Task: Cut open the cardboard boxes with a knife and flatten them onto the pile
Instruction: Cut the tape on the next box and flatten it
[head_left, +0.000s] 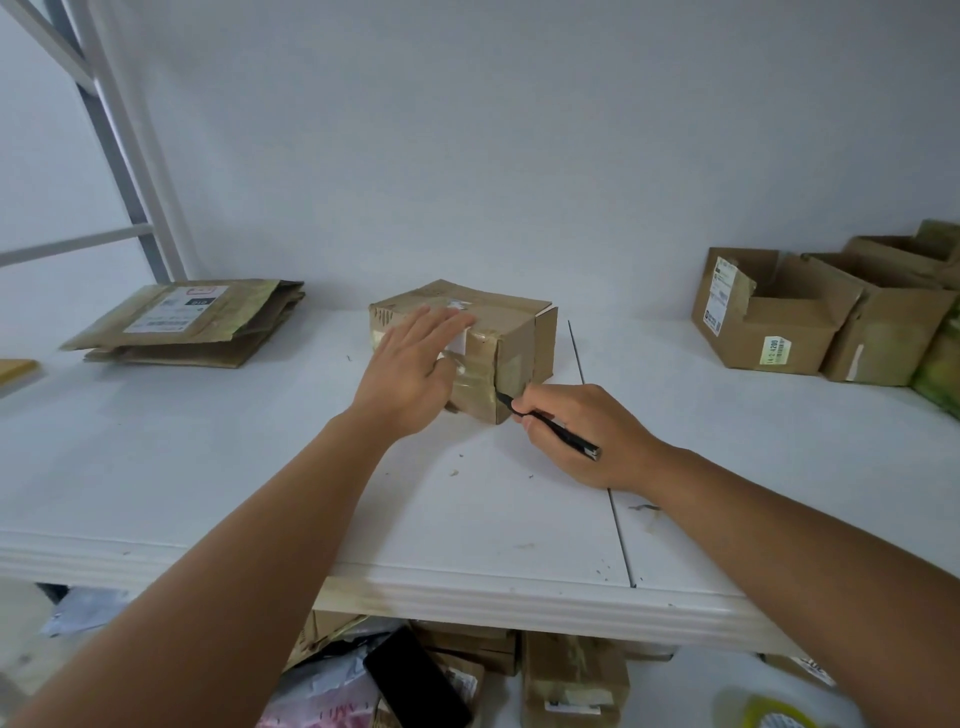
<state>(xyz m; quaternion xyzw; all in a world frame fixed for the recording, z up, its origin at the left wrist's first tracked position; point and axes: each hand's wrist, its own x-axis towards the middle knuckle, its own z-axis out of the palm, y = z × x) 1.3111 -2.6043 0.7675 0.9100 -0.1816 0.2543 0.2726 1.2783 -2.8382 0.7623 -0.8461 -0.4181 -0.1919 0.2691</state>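
Midway along the white worktop (260, 467), toward its back edge, your left hand (410, 369) lies flat on a taped cardboard box (514, 338), fingers straight and spread across the top and over a white label there. Your right hand (582, 431) grips a slim black knife (550, 427) like a pen, fingers curled round the handle, with the tip touching the box's near right corner, low down where shiny brown tape wraps the edge. The box sits upright, its top dented and creased, one end flap standing slightly proud on the right side.

Near the back left corner of the worktop lies the pile (192, 325) of flattened boxes, the top sheet bearing a printed shipping label. It sits well apart from the box under your hands. Toward the back right corner stand several open boxes (810, 317) pressed close together, flaps up, with labels on the nearest one's side. A thin seam (597, 441) runs from the back of the worktop to the front edge, passing just right of the taped box and under your right wrist. Small scraps and crumbs of cardboard dot the surface around both forearms.

Below the front edge, more cardboard (571, 680), crumpled plastic wrapping and a dark flat phone-like object (415, 680) lie on the floor; what the object is cannot be told for certain. A white metal frame (130, 156) rises behind the back left corner.
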